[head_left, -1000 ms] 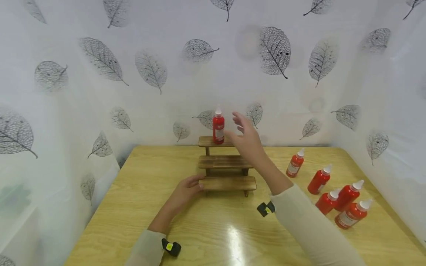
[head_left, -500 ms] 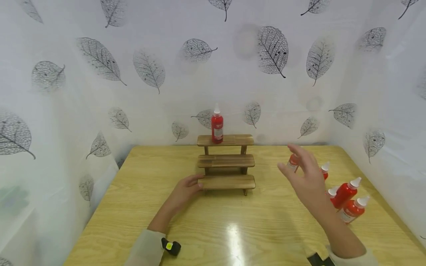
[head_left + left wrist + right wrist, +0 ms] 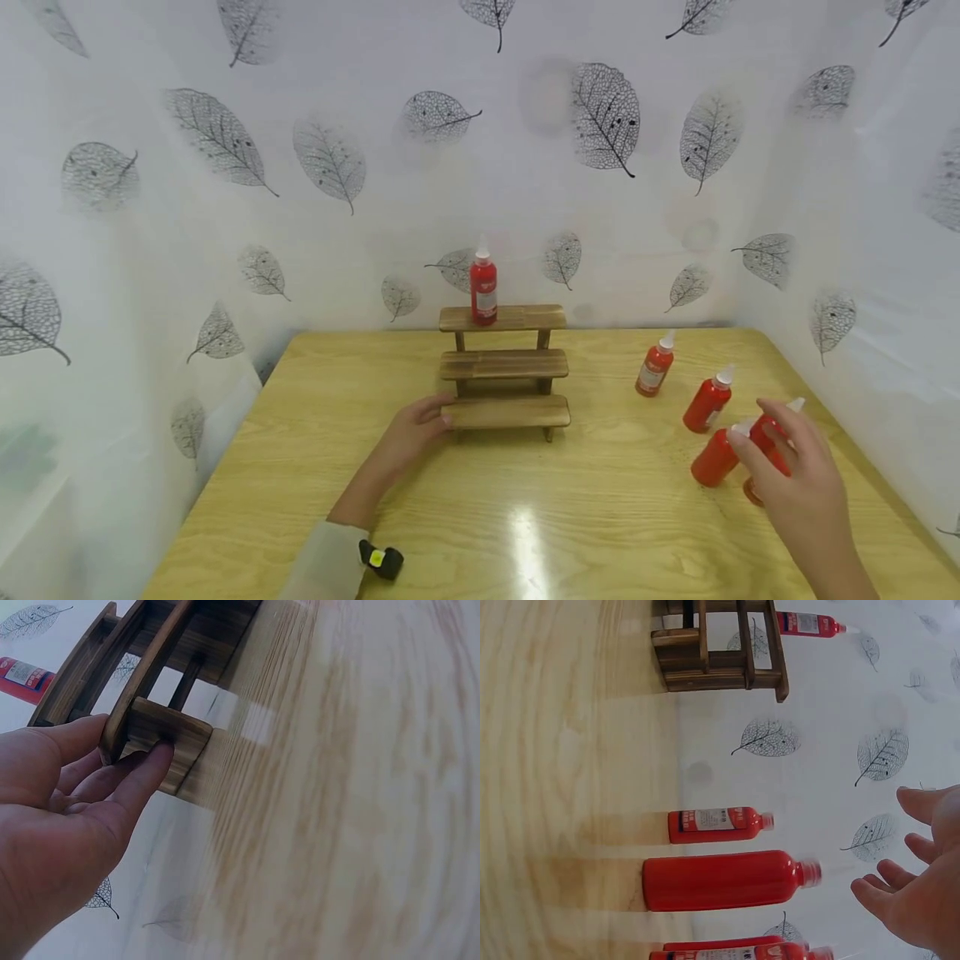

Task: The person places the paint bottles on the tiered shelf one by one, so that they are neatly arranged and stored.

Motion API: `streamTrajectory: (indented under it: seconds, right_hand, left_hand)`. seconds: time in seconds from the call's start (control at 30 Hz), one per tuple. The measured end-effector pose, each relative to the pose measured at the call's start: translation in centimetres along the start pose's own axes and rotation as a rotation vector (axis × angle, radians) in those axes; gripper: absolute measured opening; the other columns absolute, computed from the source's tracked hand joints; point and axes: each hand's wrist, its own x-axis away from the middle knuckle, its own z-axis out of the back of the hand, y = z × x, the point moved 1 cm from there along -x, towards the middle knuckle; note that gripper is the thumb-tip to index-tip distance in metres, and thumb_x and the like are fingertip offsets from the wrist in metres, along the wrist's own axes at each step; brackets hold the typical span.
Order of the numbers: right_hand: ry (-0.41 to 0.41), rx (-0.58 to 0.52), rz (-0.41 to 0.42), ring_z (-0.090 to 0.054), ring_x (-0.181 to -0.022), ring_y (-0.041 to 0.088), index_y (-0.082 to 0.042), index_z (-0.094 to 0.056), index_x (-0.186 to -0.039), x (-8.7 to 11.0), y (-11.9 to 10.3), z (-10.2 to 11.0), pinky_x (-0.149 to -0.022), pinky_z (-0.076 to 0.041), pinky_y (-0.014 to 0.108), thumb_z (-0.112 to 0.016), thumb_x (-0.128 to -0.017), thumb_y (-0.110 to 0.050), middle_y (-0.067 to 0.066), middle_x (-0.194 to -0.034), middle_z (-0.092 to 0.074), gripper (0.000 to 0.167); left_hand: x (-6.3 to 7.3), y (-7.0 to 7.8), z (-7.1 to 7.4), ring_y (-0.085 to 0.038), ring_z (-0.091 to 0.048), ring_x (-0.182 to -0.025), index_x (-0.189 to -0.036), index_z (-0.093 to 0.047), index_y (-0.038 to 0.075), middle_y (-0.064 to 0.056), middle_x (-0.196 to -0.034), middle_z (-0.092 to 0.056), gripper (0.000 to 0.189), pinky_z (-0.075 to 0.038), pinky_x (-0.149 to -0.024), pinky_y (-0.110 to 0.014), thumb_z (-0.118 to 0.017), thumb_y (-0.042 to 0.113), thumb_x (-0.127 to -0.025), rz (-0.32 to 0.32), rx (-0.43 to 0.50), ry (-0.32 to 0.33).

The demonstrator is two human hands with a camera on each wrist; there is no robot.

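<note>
at the right end of the desk [image 3: 525, 517], the right hand [image 3: 798, 487] hovers with its fingers spread and loosely bent, holding nothing, directly over the nearest of the red bottles [image 3: 765, 446]. that bottle stands upright with its white nozzle pointing up, so its long axis runs vertically, just under and ahead of the fingertips; a second bottle [image 3: 718, 454] stands touching or almost touching it on the left, and two more [image 3: 707, 402] [image 3: 655, 367] stand farther back in a loose row. the right wrist view shows the palm apart from the caps, not yet in contact. the left hand [image 3: 415, 429] is well apart from these bottles: its relaxed fingers rest against the left end of the bottom step of the wooden stepped shelf [image 3: 504, 362], whose top step carries one bottle [image 3: 483, 287]. the right hand is clearly the nearer one.
</note>
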Motion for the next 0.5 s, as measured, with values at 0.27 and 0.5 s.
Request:
streamTrajectory:
  seconds: [0.27,0.5]
  right_hand:
    - [-0.027,-0.065,-0.067,-0.045,-0.138,0.014,-0.007,-0.026,-0.159,0.7,3.0,-1.2,-0.087,-0.042,-0.003,-0.063,-0.101,-0.027,0.021,-0.157,-0.035,0.072]
    - [-0.077,-0.084,-0.149,-0.032,-0.150,0.030,-0.011,-0.016,-0.162,1.0,3.6,-2.4,-0.106,-0.037,0.011,-0.059,-0.102,-0.034,0.022,-0.164,-0.025,0.078]
  left_hand:
    - [-0.1,-0.3,0.1,-0.036,-0.050,-0.137,-0.145,-0.051,0.004,-0.020,-0.156,-0.043,0.047,-0.050,-0.109,-0.041,-0.061,0.018,-0.102,0.016,0.036,-0.005]
    - [0.0,-0.3,0.0,-0.037,-0.046,-0.140,-0.146,-0.050,0.004,-0.020,-0.158,-0.039,0.048,-0.047,-0.112,-0.044,-0.061,0.019,-0.102,0.011,0.021,-0.010]
